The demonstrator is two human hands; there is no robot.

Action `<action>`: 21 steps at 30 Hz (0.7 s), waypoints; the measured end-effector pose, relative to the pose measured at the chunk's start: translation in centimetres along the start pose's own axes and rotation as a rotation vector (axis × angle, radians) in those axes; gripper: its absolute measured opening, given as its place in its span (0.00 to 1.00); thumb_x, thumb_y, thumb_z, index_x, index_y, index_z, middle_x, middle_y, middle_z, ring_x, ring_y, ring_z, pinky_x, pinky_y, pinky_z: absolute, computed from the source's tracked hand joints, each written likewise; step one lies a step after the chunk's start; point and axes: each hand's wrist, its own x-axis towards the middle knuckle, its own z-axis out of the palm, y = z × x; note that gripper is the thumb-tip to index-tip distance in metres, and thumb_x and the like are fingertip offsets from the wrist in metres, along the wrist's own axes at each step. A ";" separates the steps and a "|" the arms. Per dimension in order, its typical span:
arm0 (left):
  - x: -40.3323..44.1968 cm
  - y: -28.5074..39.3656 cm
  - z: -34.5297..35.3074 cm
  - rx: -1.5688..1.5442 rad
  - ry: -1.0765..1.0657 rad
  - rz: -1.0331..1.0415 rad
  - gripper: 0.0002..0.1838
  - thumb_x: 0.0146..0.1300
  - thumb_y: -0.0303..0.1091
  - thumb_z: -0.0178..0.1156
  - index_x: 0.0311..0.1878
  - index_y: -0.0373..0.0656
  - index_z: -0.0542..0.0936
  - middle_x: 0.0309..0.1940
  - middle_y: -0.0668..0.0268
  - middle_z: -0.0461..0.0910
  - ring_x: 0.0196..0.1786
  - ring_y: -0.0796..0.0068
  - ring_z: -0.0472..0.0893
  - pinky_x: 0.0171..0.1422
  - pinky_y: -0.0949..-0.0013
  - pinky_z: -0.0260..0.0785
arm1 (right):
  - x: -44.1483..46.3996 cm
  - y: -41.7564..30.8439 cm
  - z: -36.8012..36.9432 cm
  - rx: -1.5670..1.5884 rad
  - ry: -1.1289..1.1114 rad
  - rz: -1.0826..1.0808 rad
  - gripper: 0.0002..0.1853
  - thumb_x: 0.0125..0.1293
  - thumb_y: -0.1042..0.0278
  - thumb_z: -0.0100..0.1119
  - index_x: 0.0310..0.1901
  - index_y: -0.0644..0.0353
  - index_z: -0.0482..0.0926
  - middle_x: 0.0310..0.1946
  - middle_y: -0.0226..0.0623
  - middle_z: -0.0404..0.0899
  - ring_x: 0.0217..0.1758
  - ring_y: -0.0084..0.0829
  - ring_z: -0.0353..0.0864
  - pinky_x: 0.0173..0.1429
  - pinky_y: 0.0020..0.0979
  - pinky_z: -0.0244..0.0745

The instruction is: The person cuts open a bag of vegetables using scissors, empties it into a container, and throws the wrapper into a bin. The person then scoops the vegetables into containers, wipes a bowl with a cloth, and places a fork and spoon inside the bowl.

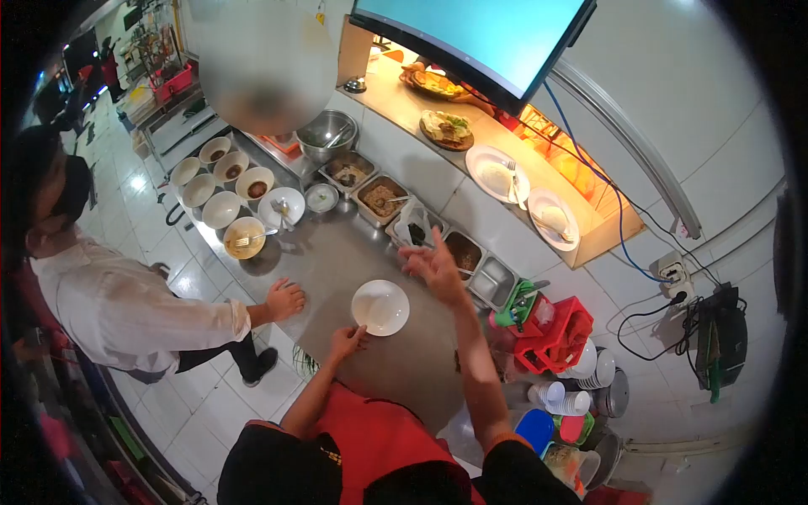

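Note:
My left hand (348,341) is at the near-left edge of a white bowl (389,296), its fingers closed on the rim. The bowl stands upright on the steel counter (328,252) and looks bare inside. My right hand (438,268) is raised in front of the row of metal food pans, index finger stretched out, holding nothing. Near it are a pan with a plastic bag (414,220), a pan of dark brown food (463,251) and a silver pan (494,280). Farther back, a spoon rests in a pan of minced-looking food (381,199).
Several white bowls (221,209) stand at the counter's left, some holding brown sauce. A co-worker's hand (286,300) rests on the counter edge. Red baskets (557,337) and stacked cups (569,402) are at right. Plates (497,172) line the lit pass shelf under a screen (480,38).

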 end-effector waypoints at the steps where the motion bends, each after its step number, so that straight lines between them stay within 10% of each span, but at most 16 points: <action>1: -0.4 0.7 -0.3 0.001 0.008 0.004 0.23 0.66 0.48 0.64 0.42 0.31 0.81 0.28 0.58 0.85 0.27 0.70 0.85 0.27 0.71 0.78 | 1.6 -1.6 0.1 0.004 -0.006 -0.004 0.49 0.72 0.72 0.56 0.75 0.66 0.25 0.54 0.47 0.80 0.45 0.28 0.82 0.48 0.27 0.79; 7: -1.7 2.9 -0.4 -0.020 -0.029 -0.027 0.26 0.65 0.51 0.65 0.40 0.31 0.79 0.28 0.55 0.85 0.22 0.69 0.84 0.24 0.69 0.77 | 7.9 -6.0 0.2 -0.232 0.083 -0.037 0.46 0.74 0.69 0.53 0.73 0.72 0.24 0.47 0.47 0.83 0.39 0.30 0.84 0.43 0.25 0.80; 12: -0.4 0.0 -0.1 -0.139 -0.030 0.039 0.26 0.64 0.51 0.66 0.41 0.32 0.79 0.28 0.55 0.84 0.23 0.70 0.84 0.25 0.70 0.78 | 4.4 -1.1 3.1 -0.057 0.197 0.079 0.40 0.71 0.69 0.57 0.75 0.67 0.43 0.39 0.42 0.84 0.33 0.25 0.81 0.38 0.25 0.77; 16: -2.4 2.6 -0.7 0.014 0.049 0.048 0.29 0.62 0.56 0.66 0.39 0.32 0.80 0.27 0.56 0.84 0.23 0.72 0.84 0.25 0.70 0.78 | -6.3 9.6 5.5 -0.161 -0.107 0.352 0.08 0.68 0.68 0.58 0.44 0.62 0.78 0.32 0.28 0.79 0.32 0.19 0.76 0.38 0.24 0.71; 21: -3.2 4.4 -0.9 0.088 0.003 0.008 0.30 0.61 0.58 0.66 0.37 0.33 0.80 0.26 0.58 0.84 0.23 0.72 0.84 0.26 0.70 0.78 | -23.0 16.6 3.7 -0.416 -0.465 0.734 0.21 0.66 0.60 0.63 0.53 0.68 0.80 0.43 0.41 0.84 0.46 0.31 0.82 0.52 0.34 0.77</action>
